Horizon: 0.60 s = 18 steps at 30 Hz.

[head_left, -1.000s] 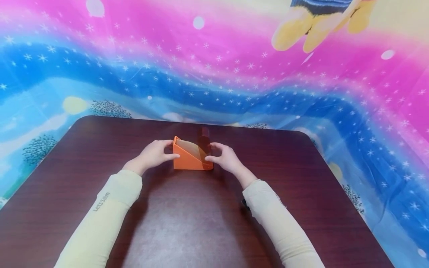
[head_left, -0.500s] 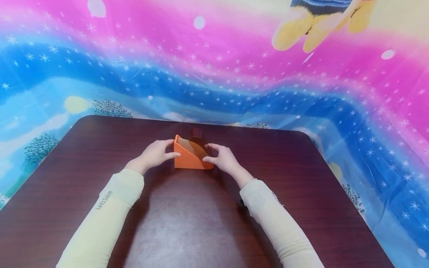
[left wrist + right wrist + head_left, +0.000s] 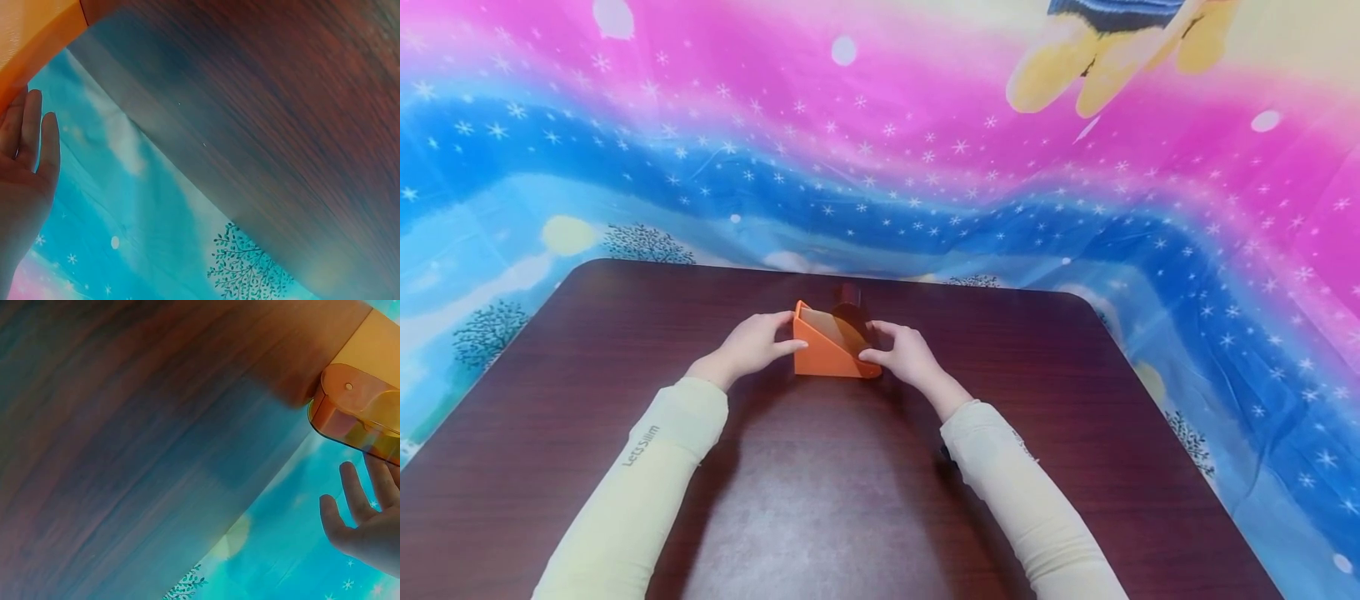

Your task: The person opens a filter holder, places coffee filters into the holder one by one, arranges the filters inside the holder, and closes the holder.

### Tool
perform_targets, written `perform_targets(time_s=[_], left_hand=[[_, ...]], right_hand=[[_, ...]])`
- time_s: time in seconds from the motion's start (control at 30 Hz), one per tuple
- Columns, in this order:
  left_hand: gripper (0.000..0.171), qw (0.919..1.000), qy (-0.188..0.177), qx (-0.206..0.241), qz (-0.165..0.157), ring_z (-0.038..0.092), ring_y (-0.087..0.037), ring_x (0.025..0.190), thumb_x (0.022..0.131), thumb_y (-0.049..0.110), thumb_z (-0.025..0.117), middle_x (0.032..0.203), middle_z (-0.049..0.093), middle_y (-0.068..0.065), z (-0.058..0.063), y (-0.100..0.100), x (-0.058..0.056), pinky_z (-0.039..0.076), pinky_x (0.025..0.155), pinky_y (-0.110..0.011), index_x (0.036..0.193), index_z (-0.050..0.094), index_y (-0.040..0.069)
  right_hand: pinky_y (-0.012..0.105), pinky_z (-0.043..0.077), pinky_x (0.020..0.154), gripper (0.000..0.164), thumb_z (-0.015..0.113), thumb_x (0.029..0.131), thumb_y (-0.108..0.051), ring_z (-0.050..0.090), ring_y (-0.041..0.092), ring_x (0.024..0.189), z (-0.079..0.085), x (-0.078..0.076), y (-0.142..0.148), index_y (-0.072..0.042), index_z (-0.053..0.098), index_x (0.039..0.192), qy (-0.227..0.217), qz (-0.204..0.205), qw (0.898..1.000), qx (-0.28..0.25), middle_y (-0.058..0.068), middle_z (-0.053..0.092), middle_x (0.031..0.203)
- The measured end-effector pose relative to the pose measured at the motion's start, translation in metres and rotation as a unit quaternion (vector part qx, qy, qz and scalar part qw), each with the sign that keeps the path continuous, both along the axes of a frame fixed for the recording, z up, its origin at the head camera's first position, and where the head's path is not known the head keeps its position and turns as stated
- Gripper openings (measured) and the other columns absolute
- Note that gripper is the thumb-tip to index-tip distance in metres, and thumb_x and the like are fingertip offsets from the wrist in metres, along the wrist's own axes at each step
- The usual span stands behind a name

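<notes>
An orange box with a sloping top (image 3: 823,357) stands at the far middle of the table. A tan surface shows inside its open top. At its right end, a see-through brown lid (image 3: 850,307) stands raised and tilted. My left hand (image 3: 748,346) grips the box's tall left end, thumb on the front and fingers behind. My right hand (image 3: 910,358) holds the lid near its lower right end, thumb in front and other fingers partly hidden behind. In the right wrist view the lid (image 3: 340,419) looks amber with a rounded end, fingers under its edge.
The dark brown wood-grain table (image 3: 625,325) has a rounded back edge just beyond the box. Behind it hangs a pink and blue snow-patterned cloth (image 3: 925,158). A glare patch lies on the near tabletop between the forearms.
The lid tilted left and down from nearly upright, then came partly back up. My right hand shifted slightly left, then right. The box and left hand slid slightly right.
</notes>
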State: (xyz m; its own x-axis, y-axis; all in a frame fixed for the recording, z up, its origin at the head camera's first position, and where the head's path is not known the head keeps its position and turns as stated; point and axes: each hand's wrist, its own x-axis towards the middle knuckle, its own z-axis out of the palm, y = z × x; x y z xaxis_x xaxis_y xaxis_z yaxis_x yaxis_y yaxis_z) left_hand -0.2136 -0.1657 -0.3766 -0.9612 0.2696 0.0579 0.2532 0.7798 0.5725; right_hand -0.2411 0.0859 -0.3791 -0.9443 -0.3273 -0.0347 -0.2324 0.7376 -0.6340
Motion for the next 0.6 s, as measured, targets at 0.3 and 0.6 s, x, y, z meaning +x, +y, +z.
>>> perform_targets(time_s=[0.3, 0.6], left_hand=[[0.058, 0.9999, 0.014, -0.004, -0.002, 0.056, -0.034, 0.116, 0.087, 0.034, 0.064, 0.124, 0.061, -0.016, -0.0021, 0.0009, -0.0004, 0.042, 0.102, -0.05, 0.132, 0.049, 0.002], [0.058, 0.9998, 0.017, -0.008, -0.003, 0.054, -0.035, 0.117, 0.087, 0.033, 0.065, 0.125, 0.06, -0.017, -0.001, 0.001, 0.0, 0.04, 0.103, -0.051, 0.133, 0.049, 0.001]], right_hand=[[0.041, 0.042, 0.103, 0.056, 0.073, 0.081, -0.031, 0.051, 0.025, 0.124, 0.0035, 0.0012, -0.0027, -0.015, 0.054, 0.132, 0.019, 0.015, 0.999, 0.034, 0.006, 0.055, 0.135], [0.047, 0.034, 0.109, 0.062, 0.072, 0.08, -0.035, 0.052, 0.026, 0.123, 0.0066, 0.0009, -0.0081, -0.017, 0.051, 0.135, 0.026, 0.023, 0.997, 0.075, 0.005, 0.057, 0.132]])
